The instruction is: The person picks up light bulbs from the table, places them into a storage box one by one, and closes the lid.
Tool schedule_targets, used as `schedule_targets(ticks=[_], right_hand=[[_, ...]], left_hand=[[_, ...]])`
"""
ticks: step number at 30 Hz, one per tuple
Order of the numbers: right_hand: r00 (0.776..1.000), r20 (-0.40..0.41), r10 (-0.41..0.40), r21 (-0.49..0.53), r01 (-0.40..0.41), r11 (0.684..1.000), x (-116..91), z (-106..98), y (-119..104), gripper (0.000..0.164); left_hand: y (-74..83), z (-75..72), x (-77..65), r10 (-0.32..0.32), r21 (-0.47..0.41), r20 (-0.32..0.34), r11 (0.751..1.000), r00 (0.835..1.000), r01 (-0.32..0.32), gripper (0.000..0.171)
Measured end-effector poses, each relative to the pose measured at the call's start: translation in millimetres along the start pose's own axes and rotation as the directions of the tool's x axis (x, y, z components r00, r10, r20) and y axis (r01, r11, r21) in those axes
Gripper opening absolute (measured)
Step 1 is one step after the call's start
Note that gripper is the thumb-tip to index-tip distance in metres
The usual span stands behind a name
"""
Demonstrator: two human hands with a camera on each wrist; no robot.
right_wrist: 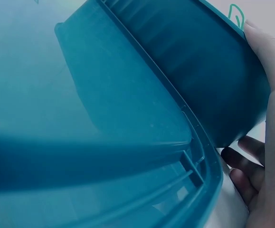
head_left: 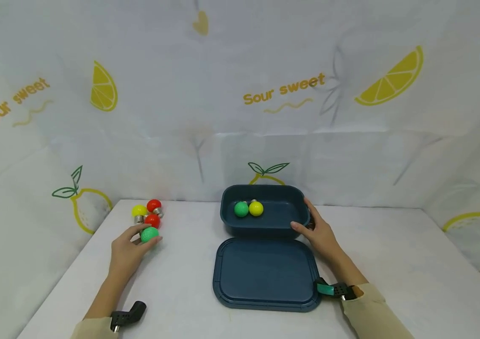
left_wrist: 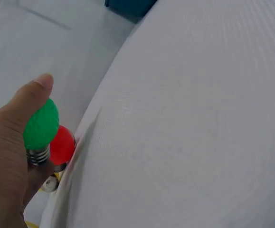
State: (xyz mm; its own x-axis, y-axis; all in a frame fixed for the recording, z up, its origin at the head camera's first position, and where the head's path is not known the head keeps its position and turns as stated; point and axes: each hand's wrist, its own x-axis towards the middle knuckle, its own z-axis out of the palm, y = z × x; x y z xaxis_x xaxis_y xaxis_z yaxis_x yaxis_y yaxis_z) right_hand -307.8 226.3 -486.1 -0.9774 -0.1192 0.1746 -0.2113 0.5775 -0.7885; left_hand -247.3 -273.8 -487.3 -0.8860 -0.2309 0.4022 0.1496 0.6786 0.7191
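My left hand (head_left: 125,254) holds a green light bulb (head_left: 150,235) between thumb and fingers. In the left wrist view its metal screw base (left_wrist: 38,155) points down toward the fingers. Right behind it lie two red bulbs, the nearer one (head_left: 152,220) and the farther one (head_left: 153,205), with a yellow bulb (head_left: 139,210) beside them. My right hand (head_left: 322,240) grips the right end of a dark blue box (head_left: 282,219), thumb at its front corner and fingers along the side. Inside the box, a green bulb (head_left: 241,209) and a yellow bulb (head_left: 256,208) sit side by side toward the left.
The dark blue lid (head_left: 267,273) lies flat on the white table (head_left: 184,268), directly in front of the box. A white curtain (head_left: 159,108) printed with lemons and lettering hangs close behind the table's back edge.
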Motion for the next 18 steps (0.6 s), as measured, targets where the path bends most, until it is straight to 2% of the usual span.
schedule_targets(ticks=[5, 10, 14, 18], right_hand=[[1.000, -0.003, 0.002, 0.001, -0.002, 1.000, -0.6, 1.2, -1.1, 0.085], [1.000, 0.006, 0.006, -0.001, -0.006, 1.000, 0.7, 0.9, -1.6, 0.085], [1.000, 0.000, 0.012, -0.007, -0.012, 1.000, 0.9, -0.8, -1.8, 0.085], [1.000, 0.008, 0.005, -0.004, -0.005, 1.000, 0.0, -1.1, -2.6, 0.085]], left_hand=[[8.5, -2.0, 3.6, 0.042, -0.024, -0.026, 0.999, 0.999, -0.042, 0.049], [26.0, -0.7, 9.6, 0.137, -0.006, -0.052, 0.990, 0.989, -0.137, 0.045], [43.1, 6.9, 14.7, 0.221, -0.034, -0.026, 0.974, 0.975, -0.222, 0.046], [63.4, 15.5, 18.3, 0.259, -0.066, 0.021, 0.964, 0.966, -0.257, 0.045]])
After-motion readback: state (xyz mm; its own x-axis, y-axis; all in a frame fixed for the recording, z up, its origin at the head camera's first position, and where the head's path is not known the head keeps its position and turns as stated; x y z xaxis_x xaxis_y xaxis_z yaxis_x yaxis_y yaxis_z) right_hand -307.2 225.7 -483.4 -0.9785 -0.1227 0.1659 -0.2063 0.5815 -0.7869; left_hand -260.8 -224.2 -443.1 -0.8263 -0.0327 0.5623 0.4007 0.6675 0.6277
